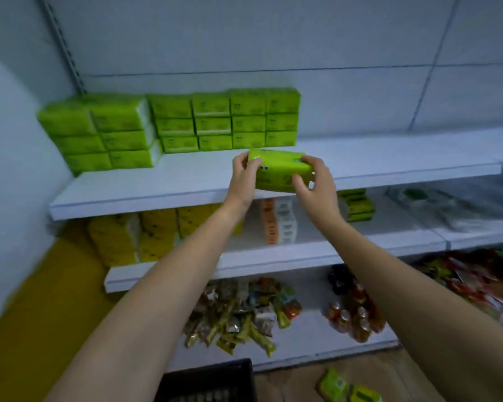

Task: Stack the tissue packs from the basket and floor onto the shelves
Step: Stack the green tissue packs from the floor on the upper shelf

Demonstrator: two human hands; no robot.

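A person's left hand (244, 178) and right hand (311, 181) grip a green tissue pack (279, 172), fingers curled round its ends, above the top shelf (157, 184) front edge. Placement appears underway; next, likely seating it beside the stacked packs (227, 120) at the shelf's back.

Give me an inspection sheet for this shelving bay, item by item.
Surface: top shelf, white, partly stocked.
Job's things: held pack over the shelf's front edge; stacked packs at left rear; floor packs lower right; basket below.
Clutter: snack bags on the bottom shelf; yellow packs on the middle shelf.
Hands: left hand and right hand both grip the held pack.
Cables: nothing seen.
Surroundings: white back panel.
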